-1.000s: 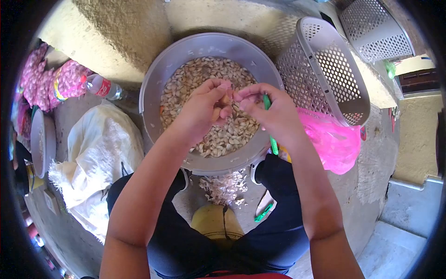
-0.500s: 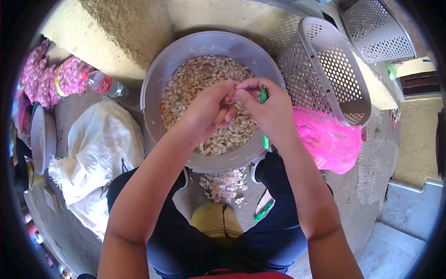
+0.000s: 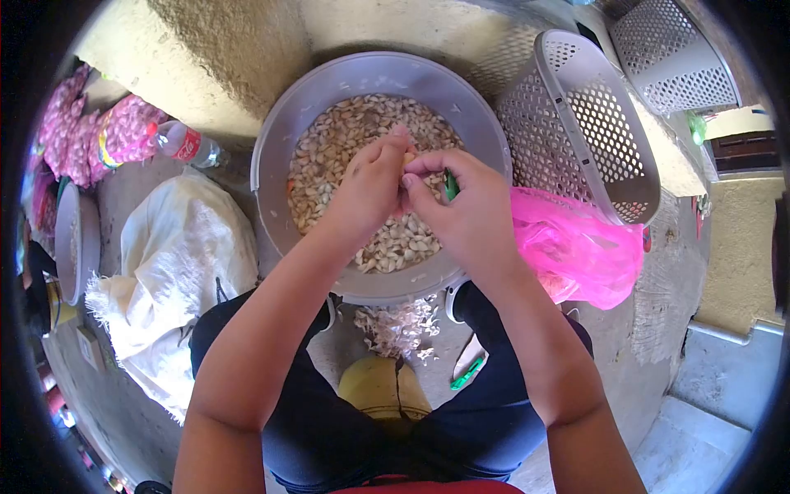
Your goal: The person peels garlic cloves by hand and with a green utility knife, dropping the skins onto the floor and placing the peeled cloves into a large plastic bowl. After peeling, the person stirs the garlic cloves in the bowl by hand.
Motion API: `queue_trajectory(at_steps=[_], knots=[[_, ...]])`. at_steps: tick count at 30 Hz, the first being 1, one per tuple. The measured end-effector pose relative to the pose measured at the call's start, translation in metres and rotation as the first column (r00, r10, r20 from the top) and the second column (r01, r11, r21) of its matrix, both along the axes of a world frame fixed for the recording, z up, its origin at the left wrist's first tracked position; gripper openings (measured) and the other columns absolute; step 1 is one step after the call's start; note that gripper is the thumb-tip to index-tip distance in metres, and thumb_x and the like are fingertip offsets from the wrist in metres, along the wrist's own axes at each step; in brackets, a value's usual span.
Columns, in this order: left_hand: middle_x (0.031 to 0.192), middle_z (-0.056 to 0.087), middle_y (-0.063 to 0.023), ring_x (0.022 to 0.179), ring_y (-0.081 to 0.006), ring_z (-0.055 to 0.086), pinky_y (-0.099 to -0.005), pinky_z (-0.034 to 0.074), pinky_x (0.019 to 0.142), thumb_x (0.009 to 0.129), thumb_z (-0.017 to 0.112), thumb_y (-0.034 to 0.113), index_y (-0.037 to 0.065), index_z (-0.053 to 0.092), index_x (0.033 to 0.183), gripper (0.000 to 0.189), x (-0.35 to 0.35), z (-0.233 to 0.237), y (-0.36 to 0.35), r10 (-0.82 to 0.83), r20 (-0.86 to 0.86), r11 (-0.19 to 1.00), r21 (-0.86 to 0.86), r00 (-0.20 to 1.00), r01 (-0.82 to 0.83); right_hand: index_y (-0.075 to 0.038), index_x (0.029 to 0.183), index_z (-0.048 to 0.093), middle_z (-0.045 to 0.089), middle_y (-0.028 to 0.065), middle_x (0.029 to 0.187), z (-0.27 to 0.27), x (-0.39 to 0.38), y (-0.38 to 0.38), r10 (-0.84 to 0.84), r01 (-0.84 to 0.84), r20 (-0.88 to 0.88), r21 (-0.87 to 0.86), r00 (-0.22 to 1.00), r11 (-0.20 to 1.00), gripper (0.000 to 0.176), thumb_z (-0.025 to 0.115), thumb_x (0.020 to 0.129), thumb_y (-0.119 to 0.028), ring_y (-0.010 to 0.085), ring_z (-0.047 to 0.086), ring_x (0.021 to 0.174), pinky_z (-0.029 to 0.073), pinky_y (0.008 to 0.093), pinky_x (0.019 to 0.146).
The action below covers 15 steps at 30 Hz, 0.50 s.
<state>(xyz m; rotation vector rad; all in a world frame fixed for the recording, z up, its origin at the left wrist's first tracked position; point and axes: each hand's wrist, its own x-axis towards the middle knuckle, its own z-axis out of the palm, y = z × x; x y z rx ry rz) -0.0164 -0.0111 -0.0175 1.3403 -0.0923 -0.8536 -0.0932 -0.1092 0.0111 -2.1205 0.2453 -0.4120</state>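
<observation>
A large grey basin [image 3: 280,115] in front of me is filled with garlic cloves [image 3: 329,140] in water. Over it, my left hand [image 3: 372,183] is closed around a garlic clove [image 3: 410,157], mostly hidden by the fingers. My right hand [image 3: 473,198] meets it at the fingertips, its thumb and index finger pinching at the clove. A green-handled cutter [image 3: 450,186] is tucked in the right hand's grip; its blade cannot be made out.
Garlic skins [image 3: 401,328] and another green cutter [image 3: 467,375] lie on the floor between my feet. A pink plastic bag [image 3: 584,247] and a perforated grey basket [image 3: 551,132] stand right; a white sack [image 3: 185,247], a bottle [image 3: 185,142] and pink net bags [image 3: 127,136] are left.
Both hands have drawn closer together and shifted slightly left. The right hand has turned, so less of the green cutter shows. The left hand's fingers now cover more of the clove.
</observation>
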Motion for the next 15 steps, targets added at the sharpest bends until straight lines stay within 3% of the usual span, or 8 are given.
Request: queue_trajectory(at_steps=[3,6,9,15], knots=[[0.063,0.049,0.0005,0.049,-0.0066,0.044,-0.0198,0.033,0.039,0.091,0.037,0.038,0.007,0.052,0.08,0.037,-0.005,0.006,0.0,0.034,0.054,0.997,0.066,0.998,-0.037,-0.004,0.08,0.057,0.057,0.0102,0.076,-0.004,-0.003,0.003,0.01,0.005,0.075,-0.197,0.997,0.98,0.018,0.065,0.065,-0.009,0.0263,0.058,0.068,0.047,0.0328,0.062],[0.063,0.047,0.0015,0.053,-0.0062,0.043,-0.0199,0.034,0.045,0.092,0.036,0.036,0.007,0.052,0.078,0.036,-0.002,-0.002,0.0,0.015,0.058,1.0,0.0,0.998,-0.015,-0.005,0.079,0.056,0.055,0.0088,0.074,-0.004,-0.004,0.005,0.012,0.018,0.117,-0.253,0.993,0.967,0.02,0.066,0.062,-0.009,0.0262,0.058,0.066,0.047,0.0334,0.059],[0.054,0.043,-0.0001,0.044,-0.008,0.041,-0.0219,0.033,0.038,0.092,0.033,0.037,0.005,0.048,0.074,0.039,-0.004,-0.005,-0.003,0.026,0.173,0.999,-0.022,0.985,-0.023,-0.006,0.079,0.054,0.054,0.0087,0.073,-0.006,-0.004,0.005,0.031,0.007,0.128,-0.286,0.991,0.958,0.023,0.068,0.061,-0.011,0.0269,0.057,0.065,0.047,0.0341,0.058],[0.054,0.042,-0.0005,0.042,-0.008,0.039,-0.0221,0.033,0.038,0.093,0.032,0.037,0.005,0.047,0.073,0.04,-0.004,0.004,0.001,-0.046,0.285,0.998,0.059,0.957,0.03,-0.007,0.079,0.053,0.054,0.0091,0.073,-0.008,-0.005,0.004,0.048,0.002,0.152,-0.314,0.987,0.949,0.025,0.069,0.06,-0.011,0.0276,0.057,0.063,0.047,0.0349,0.056]])
